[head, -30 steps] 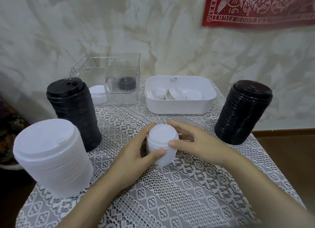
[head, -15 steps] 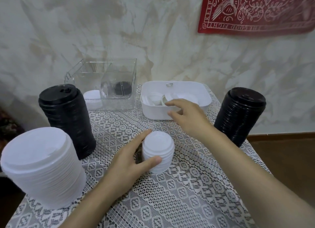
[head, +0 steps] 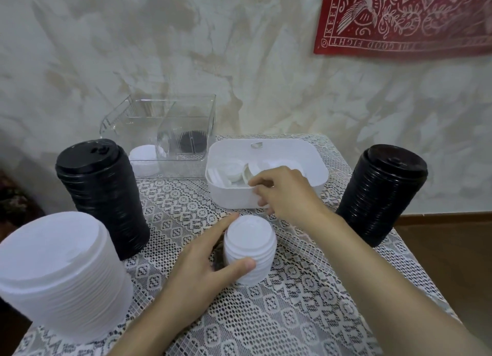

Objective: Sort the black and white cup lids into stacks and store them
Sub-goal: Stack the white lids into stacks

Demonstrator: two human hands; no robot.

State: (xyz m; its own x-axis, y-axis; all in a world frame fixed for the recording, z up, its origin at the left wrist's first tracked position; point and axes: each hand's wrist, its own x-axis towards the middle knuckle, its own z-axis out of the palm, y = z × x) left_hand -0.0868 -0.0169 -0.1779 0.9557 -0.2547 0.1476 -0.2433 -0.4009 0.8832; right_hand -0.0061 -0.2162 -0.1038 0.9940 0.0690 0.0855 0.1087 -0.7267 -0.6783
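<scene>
Lace-covered table (head: 266,315) | left hand (head: 197,275) curls round small white lid stack (head: 249,251) | right hand (head: 287,193) at near rim of white tub (head: 316,164), fingers bent, hold unclear

The lace-covered table (head: 266,315) is loaded thus: small white lid stack (head: 249,249) within the left fingers (head: 239,266), white tub (head: 231,198) under the right fingers (head: 259,181), black stack (head: 103,196), large white stack (head: 58,270) and clear bin (head: 186,166) to their left, second black stack (head: 383,193) to their right

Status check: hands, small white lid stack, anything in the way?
Left hand grips small white stack of plastic lids. Right hand in white plastic bin, fingers curled at loose white lids, grip unclear. No obstruction seen.
</scene>
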